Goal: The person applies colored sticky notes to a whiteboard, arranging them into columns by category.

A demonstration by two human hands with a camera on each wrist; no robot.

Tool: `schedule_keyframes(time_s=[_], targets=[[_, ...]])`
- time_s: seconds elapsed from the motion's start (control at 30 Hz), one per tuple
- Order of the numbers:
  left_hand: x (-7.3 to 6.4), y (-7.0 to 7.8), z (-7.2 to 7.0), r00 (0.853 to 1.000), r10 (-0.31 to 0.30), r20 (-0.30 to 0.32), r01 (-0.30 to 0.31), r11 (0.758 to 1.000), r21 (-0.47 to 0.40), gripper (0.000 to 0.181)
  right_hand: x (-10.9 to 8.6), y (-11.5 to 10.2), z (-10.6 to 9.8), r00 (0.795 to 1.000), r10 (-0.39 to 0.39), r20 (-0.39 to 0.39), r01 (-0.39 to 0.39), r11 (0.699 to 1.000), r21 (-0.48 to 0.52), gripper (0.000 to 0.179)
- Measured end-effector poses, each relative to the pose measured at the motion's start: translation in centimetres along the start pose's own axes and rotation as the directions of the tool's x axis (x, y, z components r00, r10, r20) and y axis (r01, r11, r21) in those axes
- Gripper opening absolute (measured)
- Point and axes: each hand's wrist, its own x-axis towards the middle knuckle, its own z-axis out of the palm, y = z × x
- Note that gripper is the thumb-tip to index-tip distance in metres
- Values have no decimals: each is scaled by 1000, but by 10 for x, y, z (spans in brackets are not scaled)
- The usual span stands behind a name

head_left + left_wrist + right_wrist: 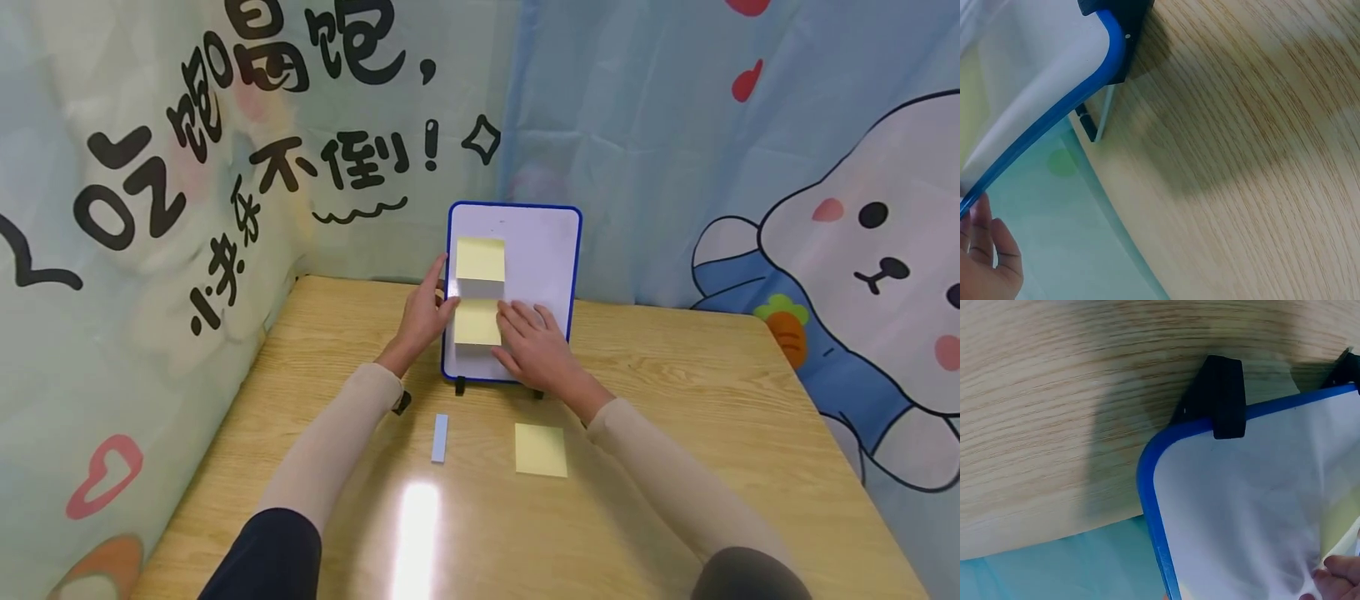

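Observation:
A small whiteboard [540, 267] with a blue frame stands on black feet near the table's back edge. Two yellow sticky notes are on its left part, an upper note [480, 258] and a lower note [477, 323]. My left hand [423, 321] holds the board's left edge, thumb at the front and fingers partly behind the frame [1041, 124]. With fingers extended, my right hand [536, 346] presses at the right side of the lower note. In the right wrist view, fingertips [1335, 575] touch the yellow paper's edge.
On the wooden table [660, 400], in front of the board, lie a loose yellow sticky note [541, 450] and a narrow pale blue strip [439, 438]. Printed curtains [615, 167] hang close behind the table and along its left side. A black foot [1229, 397] juts out under the board.

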Motion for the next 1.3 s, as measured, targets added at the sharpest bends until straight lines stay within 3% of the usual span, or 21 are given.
schedule_keyframes(time_s=[0.37, 0.67, 0.9, 1.3], targets=[[0, -3, -2, 1000, -6, 6, 6, 1000, -5, 73, 9, -8, 0, 1000, -12, -11, 11, 1000, -11, 60], [0, 0, -1, 1000, -15, 10, 15, 999, 35, 72, 26, -16, 6, 992, -122, 40, 121, 992, 23, 59], [1, 0, -1, 1000, -15, 3, 15, 999, 47, 72, 34, -20, 5, 985, -139, 100, 137, 990, 23, 61], [1, 2, -1, 1000, -7, -9, 7, 1000, 16, 70, 23, -11, 6, 987, -115, 109, 115, 993, 12, 65]])
